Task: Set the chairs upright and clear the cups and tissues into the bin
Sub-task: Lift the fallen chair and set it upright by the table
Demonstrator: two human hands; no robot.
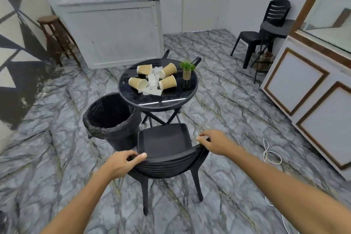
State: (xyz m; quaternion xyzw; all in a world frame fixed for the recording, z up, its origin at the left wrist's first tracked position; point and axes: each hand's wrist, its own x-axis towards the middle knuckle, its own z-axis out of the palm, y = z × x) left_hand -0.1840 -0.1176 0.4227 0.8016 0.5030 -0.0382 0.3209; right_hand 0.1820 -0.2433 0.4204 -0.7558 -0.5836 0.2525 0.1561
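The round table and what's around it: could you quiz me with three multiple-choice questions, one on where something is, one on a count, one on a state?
1. Where is the bin?
A. On the floor beside the round table
B. On the white counter
C. Under the wooden stool

2. How many paper cups are on the table?
A. Two
B. Four
C. Six

3. How do the cups lie?
A. Stacked upright
B. Tipped on their sides
C. Inside the bin

Answers:
1 A: it stands at the table's near left edge.
2 B: four tan cups surround the tissues.
3 B: their open mouths face sideways.
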